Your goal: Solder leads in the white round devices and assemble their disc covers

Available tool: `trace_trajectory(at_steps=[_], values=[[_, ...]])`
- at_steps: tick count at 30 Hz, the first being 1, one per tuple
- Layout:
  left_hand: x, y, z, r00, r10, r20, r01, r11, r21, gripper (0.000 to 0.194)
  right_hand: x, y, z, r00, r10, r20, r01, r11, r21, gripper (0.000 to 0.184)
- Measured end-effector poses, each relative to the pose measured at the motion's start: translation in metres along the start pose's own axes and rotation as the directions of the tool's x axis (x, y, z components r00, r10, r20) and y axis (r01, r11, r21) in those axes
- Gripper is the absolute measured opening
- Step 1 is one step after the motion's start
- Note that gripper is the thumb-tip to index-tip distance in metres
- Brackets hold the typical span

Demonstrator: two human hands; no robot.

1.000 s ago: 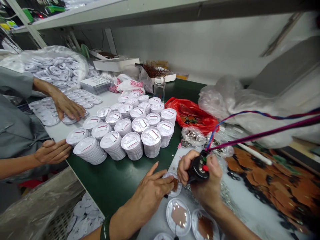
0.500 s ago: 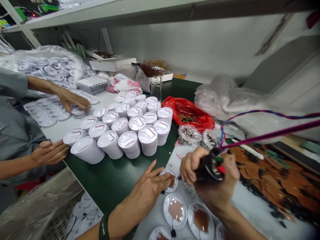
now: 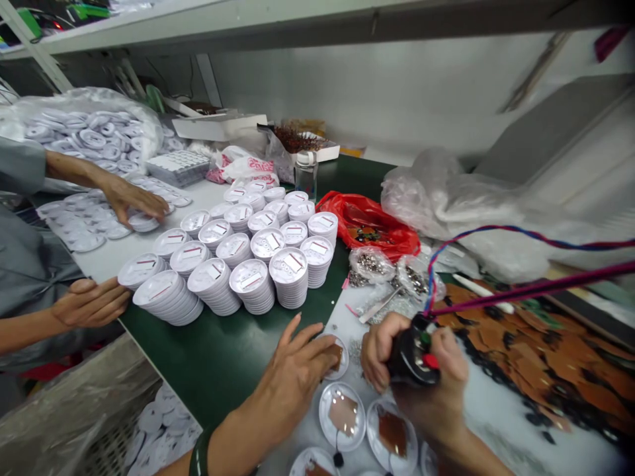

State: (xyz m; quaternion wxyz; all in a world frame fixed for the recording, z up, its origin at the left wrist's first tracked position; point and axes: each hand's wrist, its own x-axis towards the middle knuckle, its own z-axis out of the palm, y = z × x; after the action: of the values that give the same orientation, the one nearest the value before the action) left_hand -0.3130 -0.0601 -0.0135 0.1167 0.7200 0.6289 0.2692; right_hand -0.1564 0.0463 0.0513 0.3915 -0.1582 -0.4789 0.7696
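My left hand (image 3: 288, 377) lies with its fingers stretched out, the fingertips on a white round plastic housing (image 3: 341, 357) that has a brown board in it. Just right of it, my right hand (image 3: 426, 370) grips a black electric screwdriver (image 3: 411, 354) with a red and a green button. Its bit is hidden or too small to make out. A twisted red and blue wire (image 3: 476, 231) and a purple cord (image 3: 536, 285) run from its top. Closer to me lie more white housings with brown boards, such as one housing (image 3: 342, 444) with a short black lead.
Stacked white round housings (image 3: 255, 281) fill the middle of the green table. Tweezers (image 3: 380, 307), bags of small metal parts (image 3: 372, 264) and a red bag (image 3: 367, 225) lie beyond my hands. Brown boards (image 3: 536, 357) spread at right. A co-worker's hands (image 3: 131, 198) work at left.
My right hand and the screwdriver have shifted slightly toward me, away from the housing, and the screwdriver has tilted. Tweezers behind them now show. My left fingers stay on the housing, slightly more spread.
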Motion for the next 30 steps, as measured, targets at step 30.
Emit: trace_trajectory(at_steps=[30], values=[[0.012,0.021,0.013,0.986,-0.127,-0.109,0.079,0.927,-0.366,0.015,0.004,-0.031,0.018,0.994,-0.078,-0.079,0.085,0.992,0.097,0.059]])
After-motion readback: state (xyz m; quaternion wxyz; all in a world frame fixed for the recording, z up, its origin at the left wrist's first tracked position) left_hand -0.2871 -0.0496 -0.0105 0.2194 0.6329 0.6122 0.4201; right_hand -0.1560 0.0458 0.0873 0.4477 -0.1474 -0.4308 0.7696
